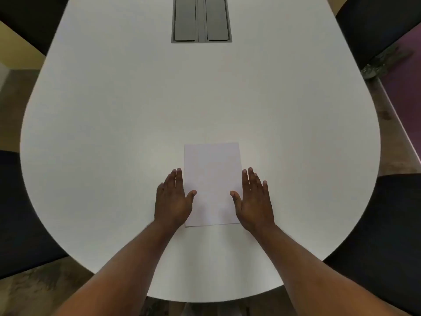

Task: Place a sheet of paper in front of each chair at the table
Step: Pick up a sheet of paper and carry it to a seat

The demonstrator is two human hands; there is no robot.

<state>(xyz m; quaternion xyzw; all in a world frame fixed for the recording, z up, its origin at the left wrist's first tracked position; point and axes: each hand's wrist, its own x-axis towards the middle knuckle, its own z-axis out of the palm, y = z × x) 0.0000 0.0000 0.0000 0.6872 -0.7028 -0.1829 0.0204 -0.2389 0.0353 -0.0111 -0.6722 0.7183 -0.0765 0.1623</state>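
Note:
White paper (212,179), either one sheet or a thin stack, lies flat in portrait on the white table (114,133), near its rounded near end. My left hand (173,199) rests flat along the paper's left edge, thumb lying on the paper. My right hand (254,199) rests flat along the right edge, its thumb also on the paper. Both hands have fingers extended and hold nothing. Dark chairs stand at the near left (20,213), near right (391,236), far left (32,19) and far right (373,26).
A grey double-flap cable box (201,19) is set into the tabletop at the far centre. Brown floor shows around the table, and a purple surface (407,87) lies at the right.

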